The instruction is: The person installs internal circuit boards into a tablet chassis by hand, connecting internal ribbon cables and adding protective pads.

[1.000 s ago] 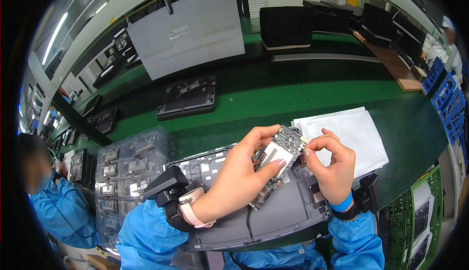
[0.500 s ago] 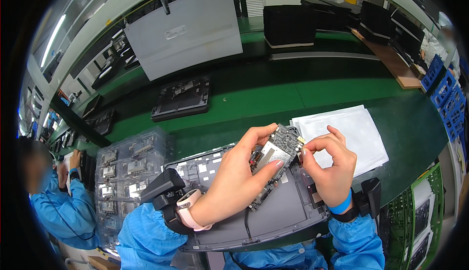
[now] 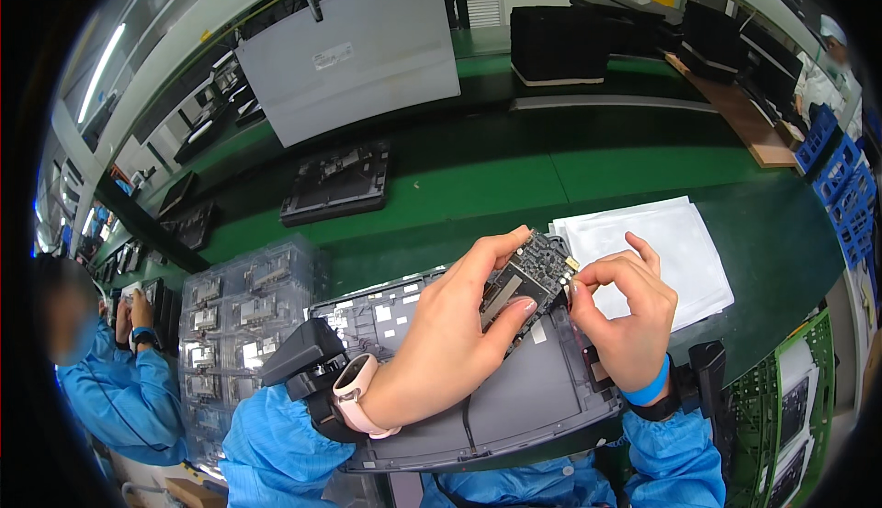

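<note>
1. Green work surface [image 3: 763, 260]: one, spanning the view, carrying the items below.
2. Large grey panel [image 3: 349, 58]: one, propped upright at the far side, a single pale label on its face.
3. Grey device housing [image 3: 524, 412]: one, open side up beneath both hands. Several white pads on its inner face; one dark cable runs to its near edge.
4. Clear compartment tray [image 3: 230, 333]: left of the housing, in two visible columns. At least seven small electronic assemblies counted inside; exact total obscured by glare.
5. Green crate [image 3: 820, 384]: lower right, containing white sheets and at least two dark rectangular pieces.
6. Dark device housing [image 3: 335, 182]: one, on the far part of the surface, with loose-looking components inside.
7. White sheets [image 3: 694, 265]: one stack, right of the grey housing; number not countable.
8. Left hand [image 3: 459, 324]: fingers closed around the board, thumb pressed across its near face.
9. Right hand [image 3: 634, 310]: thumb and index tips drawn nearly together at the board's right edge, other fingers raised and bent. Whether they grip anything cannot be told.
10. Circuit board [image 3: 544, 258]: one, tilted, above the grey housing.
11. Cream connector [image 3: 571, 263]: one, at the board's upper right corner.
</note>
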Demonstrator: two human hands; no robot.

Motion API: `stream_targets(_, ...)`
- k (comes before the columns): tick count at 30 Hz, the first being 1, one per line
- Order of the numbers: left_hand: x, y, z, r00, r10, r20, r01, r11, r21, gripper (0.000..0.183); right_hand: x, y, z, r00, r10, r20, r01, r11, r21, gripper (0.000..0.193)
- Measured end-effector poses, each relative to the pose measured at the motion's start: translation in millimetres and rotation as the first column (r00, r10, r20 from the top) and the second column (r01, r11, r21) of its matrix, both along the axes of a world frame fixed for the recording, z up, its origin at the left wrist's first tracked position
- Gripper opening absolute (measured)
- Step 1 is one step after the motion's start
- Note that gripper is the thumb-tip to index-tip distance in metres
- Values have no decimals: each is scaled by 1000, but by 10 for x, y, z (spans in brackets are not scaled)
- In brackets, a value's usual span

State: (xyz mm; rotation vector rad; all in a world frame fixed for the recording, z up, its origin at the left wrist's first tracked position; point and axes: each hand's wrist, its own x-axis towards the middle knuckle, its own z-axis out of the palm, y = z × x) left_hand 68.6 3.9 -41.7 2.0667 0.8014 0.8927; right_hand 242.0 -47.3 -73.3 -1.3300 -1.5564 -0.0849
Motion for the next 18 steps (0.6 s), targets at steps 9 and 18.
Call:
stream_targets(9, -13, 16, 19, 999, -12, -32, 9, 995, -102, 53, 1, 5, -13, 1000, 7, -13, -6, 1000, 24, 13)
stream_targets(18, -8, 45, -5, 999, -45, 9, 46, 983, -175, 51, -2, -4, 11, 999, -11, 45, 10, 999, 40, 14)
